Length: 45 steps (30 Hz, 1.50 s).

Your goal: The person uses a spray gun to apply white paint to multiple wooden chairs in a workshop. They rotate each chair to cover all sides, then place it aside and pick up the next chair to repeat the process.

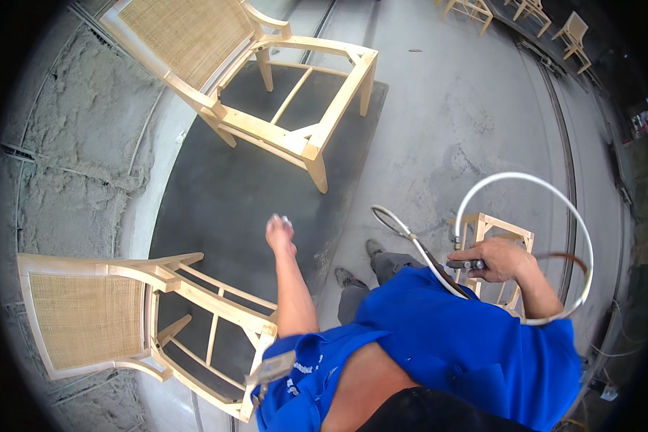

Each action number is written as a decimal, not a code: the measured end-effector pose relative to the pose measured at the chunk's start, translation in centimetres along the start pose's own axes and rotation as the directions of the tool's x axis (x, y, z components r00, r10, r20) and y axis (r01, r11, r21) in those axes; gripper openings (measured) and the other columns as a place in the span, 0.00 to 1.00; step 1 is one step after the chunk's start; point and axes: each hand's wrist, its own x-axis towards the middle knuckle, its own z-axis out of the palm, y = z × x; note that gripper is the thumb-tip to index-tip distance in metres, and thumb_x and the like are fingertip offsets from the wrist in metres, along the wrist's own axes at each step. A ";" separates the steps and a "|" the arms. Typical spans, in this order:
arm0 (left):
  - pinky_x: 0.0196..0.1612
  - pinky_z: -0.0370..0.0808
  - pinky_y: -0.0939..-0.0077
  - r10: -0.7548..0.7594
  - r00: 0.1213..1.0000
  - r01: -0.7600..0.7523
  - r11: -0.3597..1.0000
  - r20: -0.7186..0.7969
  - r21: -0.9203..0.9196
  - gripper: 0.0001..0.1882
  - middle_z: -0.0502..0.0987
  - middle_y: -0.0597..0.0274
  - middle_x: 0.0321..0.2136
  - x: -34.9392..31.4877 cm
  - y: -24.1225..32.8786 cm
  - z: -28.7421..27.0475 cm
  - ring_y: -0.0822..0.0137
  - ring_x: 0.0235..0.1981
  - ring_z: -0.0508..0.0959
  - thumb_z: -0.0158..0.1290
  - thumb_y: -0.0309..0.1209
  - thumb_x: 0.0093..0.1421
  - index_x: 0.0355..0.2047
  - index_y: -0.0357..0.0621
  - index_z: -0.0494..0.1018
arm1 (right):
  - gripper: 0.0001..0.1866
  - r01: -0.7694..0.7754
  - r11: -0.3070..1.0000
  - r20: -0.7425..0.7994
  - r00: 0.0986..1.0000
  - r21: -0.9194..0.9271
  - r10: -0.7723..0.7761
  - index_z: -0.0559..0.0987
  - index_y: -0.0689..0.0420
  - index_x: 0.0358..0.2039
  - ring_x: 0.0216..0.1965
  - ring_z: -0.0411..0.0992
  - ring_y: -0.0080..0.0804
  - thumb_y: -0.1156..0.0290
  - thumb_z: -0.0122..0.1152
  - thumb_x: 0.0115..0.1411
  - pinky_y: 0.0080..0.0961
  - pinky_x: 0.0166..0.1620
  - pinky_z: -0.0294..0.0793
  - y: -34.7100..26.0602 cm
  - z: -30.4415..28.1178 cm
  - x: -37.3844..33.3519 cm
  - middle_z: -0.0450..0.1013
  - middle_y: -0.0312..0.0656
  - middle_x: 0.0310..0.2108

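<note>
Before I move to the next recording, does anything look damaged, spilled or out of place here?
Yes: clumpy grey buildup along the far left looks ragged, unlike the smoother grey floor. Neither nearby cane-backed armchair frame shows obvious damage.

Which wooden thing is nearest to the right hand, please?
The small wooden frame, partly hidden behind the right hand; the chairs are all farther away.
</note>
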 end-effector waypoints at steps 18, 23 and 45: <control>0.31 0.78 0.77 0.462 0.843 -0.478 0.878 0.277 -0.010 0.14 0.82 0.62 0.32 16.4 22.4 37.5 0.70 0.29 0.81 0.61 0.34 0.68 0.49 0.39 0.78 | 0.36 -0.254 0.840 -0.636 0.559 0.479 0.532 0.80 0.46 0.59 0.46 0.77 0.55 0.77 0.73 0.46 0.41 0.52 0.74 16.7 -2.9 -8.3 0.81 0.51 0.44; 0.54 0.79 0.63 0.430 0.872 -0.443 0.897 0.234 0.003 0.24 0.78 0.46 0.54 22.5 29.2 42.1 0.54 0.53 0.80 0.54 0.35 0.72 0.62 0.33 0.68 | 0.31 -0.237 0.859 -0.652 0.570 0.454 0.501 0.82 0.46 0.57 0.42 0.78 0.53 0.77 0.71 0.49 0.42 0.48 0.75 21.2 -7.5 -7.5 0.81 0.51 0.39; 0.30 0.78 0.70 0.150 0.871 -0.294 0.922 0.468 0.252 0.16 0.68 0.69 0.19 20.7 23.8 67.7 0.69 0.19 0.71 0.59 0.41 0.66 0.28 0.46 0.69 | 0.34 -0.204 0.612 -0.427 0.551 0.764 0.717 0.83 0.43 0.57 0.42 0.78 0.49 0.83 0.68 0.48 0.43 0.46 0.76 35.2 -14.8 -0.5 0.81 0.48 0.42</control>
